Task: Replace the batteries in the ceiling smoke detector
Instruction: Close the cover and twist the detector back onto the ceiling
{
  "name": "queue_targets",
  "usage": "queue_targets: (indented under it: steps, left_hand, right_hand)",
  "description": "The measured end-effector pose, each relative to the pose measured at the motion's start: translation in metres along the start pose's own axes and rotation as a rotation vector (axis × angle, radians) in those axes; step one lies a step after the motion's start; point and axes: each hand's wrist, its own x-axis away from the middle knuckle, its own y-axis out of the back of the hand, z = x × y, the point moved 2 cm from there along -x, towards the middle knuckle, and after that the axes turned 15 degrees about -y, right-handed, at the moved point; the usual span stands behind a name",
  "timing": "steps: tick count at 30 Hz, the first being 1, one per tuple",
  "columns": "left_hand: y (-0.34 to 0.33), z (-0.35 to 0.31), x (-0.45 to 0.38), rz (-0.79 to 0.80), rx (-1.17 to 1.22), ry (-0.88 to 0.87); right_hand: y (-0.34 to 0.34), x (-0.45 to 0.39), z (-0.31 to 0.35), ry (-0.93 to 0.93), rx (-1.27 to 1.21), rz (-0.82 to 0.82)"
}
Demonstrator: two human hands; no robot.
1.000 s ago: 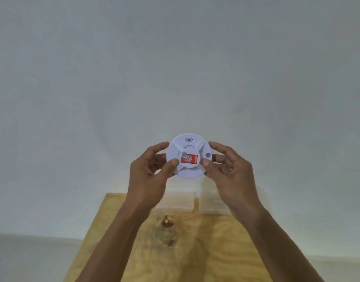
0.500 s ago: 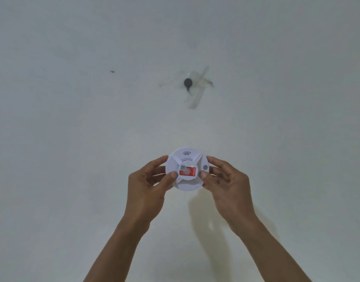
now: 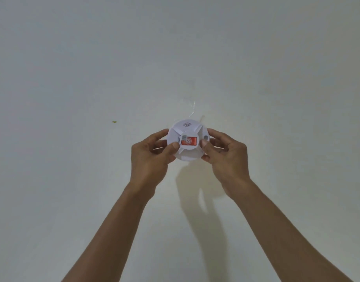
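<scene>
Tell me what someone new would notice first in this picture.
A round white smoke detector with a red sticker sits at the centre, raised against the pale ceiling. The left hand and right hand grip its rim from either side. A small dark speck marks the ceiling to the left.

Wifi-type arcs sign on detector (image 3: pixel 187 139)
</scene>
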Motion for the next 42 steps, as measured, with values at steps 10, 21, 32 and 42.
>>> queue_targets:
  steps: [10,21,32,42]
  left_hand:
    - [-0.004,0.019,-0.032,-0.006,0.013,0.012]
    - [-0.003,0.035,-0.033,-0.003,0.008,0.001]
    - [-0.004,0.042,-0.041,-0.054,-0.103,-0.031]
    - [-0.004,0.040,-0.039,-0.087,-0.076,-0.011]
  right_hand:
    - [-0.017,-0.031,0.004,0.003,0.049,-0.059]
    - [-0.015,-0.036,-0.010,0.032,0.088,-0.091]
    - [-0.016,-0.042,-0.012,0.094,0.162,-0.124]
    - [-0.014,-0.036,-0.011,0.117,0.176,-0.103]
